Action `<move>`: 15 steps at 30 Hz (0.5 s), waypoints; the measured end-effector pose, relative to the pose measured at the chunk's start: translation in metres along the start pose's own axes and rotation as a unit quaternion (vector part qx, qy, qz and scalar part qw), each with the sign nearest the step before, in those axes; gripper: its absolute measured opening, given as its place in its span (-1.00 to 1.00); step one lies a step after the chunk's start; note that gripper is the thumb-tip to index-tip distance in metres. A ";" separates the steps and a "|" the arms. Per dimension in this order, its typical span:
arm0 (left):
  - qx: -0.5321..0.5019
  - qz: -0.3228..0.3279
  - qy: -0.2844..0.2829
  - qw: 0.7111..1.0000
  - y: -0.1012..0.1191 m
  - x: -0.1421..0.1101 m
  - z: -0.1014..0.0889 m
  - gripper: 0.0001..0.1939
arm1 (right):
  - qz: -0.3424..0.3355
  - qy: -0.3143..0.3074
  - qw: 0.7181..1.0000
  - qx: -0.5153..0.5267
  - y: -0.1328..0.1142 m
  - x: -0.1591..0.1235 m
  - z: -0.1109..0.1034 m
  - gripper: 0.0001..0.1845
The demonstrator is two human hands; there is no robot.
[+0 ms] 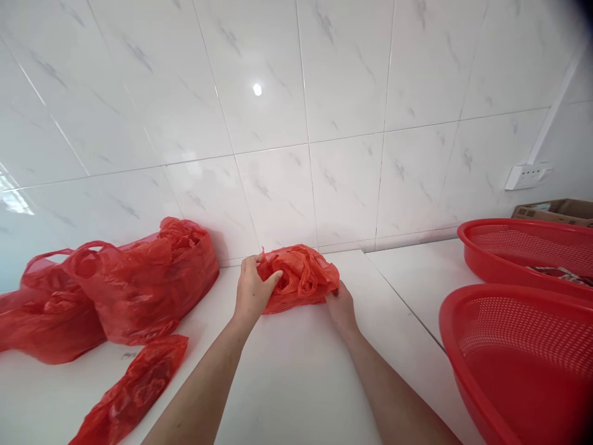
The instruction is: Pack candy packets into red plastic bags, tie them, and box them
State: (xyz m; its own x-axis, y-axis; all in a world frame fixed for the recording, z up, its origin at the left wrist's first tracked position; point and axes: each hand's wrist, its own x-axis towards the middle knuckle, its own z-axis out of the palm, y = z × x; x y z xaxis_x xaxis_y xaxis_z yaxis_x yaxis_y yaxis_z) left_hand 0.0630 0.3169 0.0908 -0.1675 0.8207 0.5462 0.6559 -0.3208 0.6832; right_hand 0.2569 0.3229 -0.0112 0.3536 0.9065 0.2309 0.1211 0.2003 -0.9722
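Note:
Between my two hands a crumpled red plastic bag (301, 275) rests on the white table, close to the tiled wall. My left hand (254, 287) grips its left side, the thumb lying over the gathered plastic and the fingers behind. At the bag's lower right edge my right hand (341, 306) is closed on the plastic, its fingertips partly hidden. The bag's top is bunched in loose folds, and what lies inside cannot be made out.
Filled red plastic bags (152, 281) stand at the left, with a smaller red bag (134, 389) in front. Two red plastic baskets (463, 346) occupy the right. Behind them are a cardboard box (551, 213) and a wall socket (525, 177). A seam crosses the white tabletop (296, 383).

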 end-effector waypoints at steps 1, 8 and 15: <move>0.000 -0.004 0.002 1.000 -0.001 -0.001 -0.002 -0.54 | -0.001 0.002 1.000 0.000 0.000 0.000 0.000 -0.72; -0.020 -0.057 -0.014 0.998 -0.016 0.004 -0.012 -0.68 | -0.007 0.010 1.000 -0.003 0.001 -0.001 -0.001 -0.71; 0.064 0.068 -0.184 0.978 0.010 -0.006 0.008 -0.66 | -0.011 -0.004 1.000 0.013 -0.010 -0.008 0.002 -0.59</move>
State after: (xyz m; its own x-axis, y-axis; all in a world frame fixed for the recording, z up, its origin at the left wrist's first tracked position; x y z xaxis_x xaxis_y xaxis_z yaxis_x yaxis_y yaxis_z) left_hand 0.0764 0.3129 0.0902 0.1889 0.8967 0.4004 0.7442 -0.3967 0.5374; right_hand 0.2507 0.3144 -0.0036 0.3447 0.9045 0.2511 0.1039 0.2291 -0.9678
